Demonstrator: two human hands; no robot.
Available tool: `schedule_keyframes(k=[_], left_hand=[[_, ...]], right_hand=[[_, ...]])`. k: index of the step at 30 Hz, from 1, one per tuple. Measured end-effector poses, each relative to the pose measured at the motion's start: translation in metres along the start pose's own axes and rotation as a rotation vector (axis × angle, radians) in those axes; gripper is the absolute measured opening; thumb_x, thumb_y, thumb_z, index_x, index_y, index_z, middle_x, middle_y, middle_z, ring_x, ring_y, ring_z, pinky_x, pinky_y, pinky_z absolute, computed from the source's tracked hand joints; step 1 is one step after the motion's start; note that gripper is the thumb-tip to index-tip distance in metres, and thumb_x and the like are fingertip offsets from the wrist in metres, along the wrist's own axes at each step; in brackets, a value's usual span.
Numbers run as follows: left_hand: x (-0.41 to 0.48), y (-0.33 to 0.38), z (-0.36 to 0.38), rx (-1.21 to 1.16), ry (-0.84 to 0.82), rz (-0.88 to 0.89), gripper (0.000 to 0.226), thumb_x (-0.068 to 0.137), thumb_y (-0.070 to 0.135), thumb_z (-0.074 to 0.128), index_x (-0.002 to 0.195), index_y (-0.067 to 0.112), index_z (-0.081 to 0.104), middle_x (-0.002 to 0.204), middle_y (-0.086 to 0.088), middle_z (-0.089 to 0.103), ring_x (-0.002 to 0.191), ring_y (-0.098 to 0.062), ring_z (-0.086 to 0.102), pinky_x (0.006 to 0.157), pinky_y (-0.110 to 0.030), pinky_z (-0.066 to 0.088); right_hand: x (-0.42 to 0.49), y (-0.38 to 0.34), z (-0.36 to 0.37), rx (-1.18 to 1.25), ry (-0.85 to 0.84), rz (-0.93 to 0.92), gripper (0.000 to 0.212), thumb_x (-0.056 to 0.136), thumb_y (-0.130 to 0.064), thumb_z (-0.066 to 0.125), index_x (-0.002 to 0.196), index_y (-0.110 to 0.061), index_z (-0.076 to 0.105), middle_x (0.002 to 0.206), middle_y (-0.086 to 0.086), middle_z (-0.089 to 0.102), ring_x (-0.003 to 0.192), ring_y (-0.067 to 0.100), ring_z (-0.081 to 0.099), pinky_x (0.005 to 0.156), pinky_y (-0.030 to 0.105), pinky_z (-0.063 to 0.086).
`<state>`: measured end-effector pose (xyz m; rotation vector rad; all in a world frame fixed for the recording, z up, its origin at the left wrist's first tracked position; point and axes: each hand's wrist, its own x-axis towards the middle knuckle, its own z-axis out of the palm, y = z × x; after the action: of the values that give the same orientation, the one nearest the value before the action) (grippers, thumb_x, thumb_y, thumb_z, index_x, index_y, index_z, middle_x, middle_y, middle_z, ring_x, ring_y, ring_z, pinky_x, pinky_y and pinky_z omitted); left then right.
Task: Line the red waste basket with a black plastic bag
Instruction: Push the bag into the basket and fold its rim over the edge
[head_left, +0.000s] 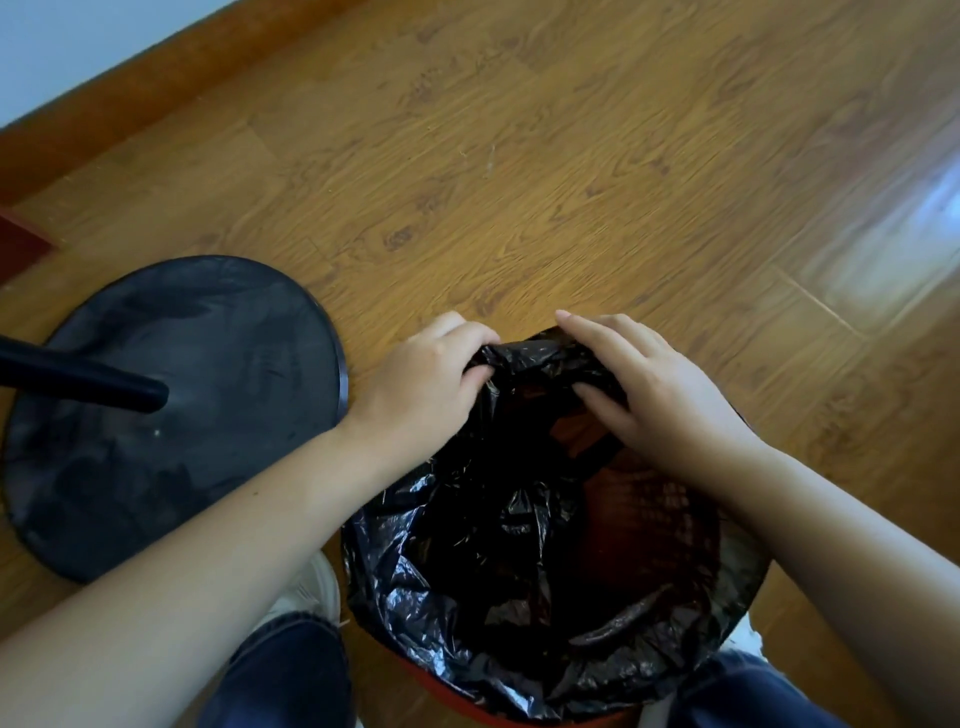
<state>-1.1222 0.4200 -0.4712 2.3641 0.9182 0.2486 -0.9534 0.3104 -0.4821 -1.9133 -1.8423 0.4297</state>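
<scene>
Head view: one red waste basket stands on the wood floor, with one black plastic bag draped inside it and over its near rim. Two hands meet at the far rim: the left hand and right hand each grip the bag's bunched edge, near each other. One round black stand base sits to the left.

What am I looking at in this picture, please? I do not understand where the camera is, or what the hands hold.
There is no machine: a person wears the camera on the head, and it looks down. The left hand and right hand both grip the far edge of a black plastic bag, which sits in a red waste basket on a wooden floor. The bag's near edge already hangs over the rim. A round black base with a pole stands to the left.
</scene>
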Motion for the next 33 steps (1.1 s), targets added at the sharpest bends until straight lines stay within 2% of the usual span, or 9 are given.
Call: schedule_keyframes(k=[4,7,10,15,19,23,26,31,33], left_hand=[[-0.002,-0.013,0.001,-0.130,0.016,-0.188,0.019,0.089,0.012,0.055,0.106,0.017,0.060,0.104,0.002,0.056,0.087,-0.015,0.055,0.069,-0.024,0.041],[-0.001,-0.022,0.000,-0.226,0.034,-0.275,0.016,0.088,0.014,0.056,0.095,0.028,0.059,0.097,0.008,0.058,0.083,-0.007,0.053,0.067,-0.013,0.036],[0.000,-0.027,-0.002,-0.291,0.069,-0.331,0.026,0.086,0.014,0.059,0.078,0.039,0.055,0.082,0.015,0.059,0.076,-0.003,0.054,0.063,-0.018,0.039],[0.002,-0.031,0.000,-0.432,0.176,-0.434,0.032,0.083,0.005,0.061,0.077,0.036,0.056,0.080,0.003,0.061,0.075,-0.014,0.055,0.073,-0.031,0.045],[0.001,-0.030,0.003,-0.552,0.261,-0.536,0.036,0.082,-0.003,0.060,0.078,0.033,0.055,0.084,0.005,0.061,0.080,-0.012,0.058,0.073,-0.023,0.045],[0.001,-0.032,0.004,-0.664,0.304,-0.641,0.031,0.081,-0.007,0.058,0.087,0.023,0.056,0.094,0.001,0.061,0.090,-0.014,0.057,0.076,-0.021,0.042],[0.002,-0.032,0.003,-0.714,0.365,-0.703,0.030,0.081,-0.008,0.057,0.084,0.022,0.055,0.092,0.001,0.059,0.087,-0.013,0.056,0.070,-0.019,0.041],[0.003,-0.033,0.004,-0.694,0.379,-0.754,0.026,0.081,-0.002,0.059,0.101,0.013,0.055,0.099,-0.004,0.058,0.092,-0.016,0.054,0.070,-0.020,0.039],[0.002,-0.032,0.000,-0.645,0.318,-0.715,0.017,0.080,0.005,0.059,0.093,0.015,0.055,0.089,-0.001,0.058,0.082,-0.014,0.054,0.064,-0.020,0.040]], right_hand=[[-0.005,0.006,-0.003,0.131,0.043,0.113,0.059,0.080,-0.003,0.062,0.134,-0.017,0.040,0.111,0.002,0.053,0.107,0.018,0.050,0.088,0.020,0.037],[-0.005,0.011,-0.004,0.190,0.061,0.179,0.057,0.079,0.001,0.061,0.131,-0.016,0.043,0.106,-0.003,0.050,0.105,0.014,0.049,0.088,0.013,0.031],[-0.006,0.015,-0.006,0.201,0.087,0.240,0.054,0.079,0.004,0.059,0.128,-0.014,0.046,0.103,0.001,0.051,0.096,0.012,0.048,0.082,0.011,0.030],[-0.005,0.022,-0.008,0.209,0.138,0.289,0.052,0.076,0.010,0.056,0.123,-0.012,0.051,0.100,0.000,0.045,0.089,-0.002,0.038,0.080,-0.006,0.023],[-0.005,0.028,-0.008,0.222,0.163,0.377,0.054,0.078,0.006,0.055,0.126,-0.018,0.048,0.103,0.000,0.044,0.090,0.001,0.040,0.075,0.002,0.027],[-0.004,0.031,-0.007,0.220,0.177,0.424,0.058,0.078,0.005,0.054,0.129,-0.020,0.044,0.105,0.002,0.044,0.085,0.000,0.038,0.071,0.002,0.027],[-0.005,0.032,-0.007,0.224,0.184,0.459,0.058,0.080,0.003,0.053,0.131,-0.024,0.040,0.106,0.000,0.042,0.080,0.000,0.039,0.071,0.006,0.026],[-0.006,0.033,-0.004,0.239,0.214,0.466,0.053,0.084,-0.001,0.053,0.131,-0.023,0.040,0.104,-0.002,0.041,0.075,-0.008,0.041,0.068,-0.005,0.027],[-0.007,0.033,-0.004,0.244,0.247,0.471,0.050,0.085,-0.001,0.053,0.131,-0.019,0.042,0.103,-0.002,0.043,0.077,-0.008,0.037,0.070,-0.008,0.025]])
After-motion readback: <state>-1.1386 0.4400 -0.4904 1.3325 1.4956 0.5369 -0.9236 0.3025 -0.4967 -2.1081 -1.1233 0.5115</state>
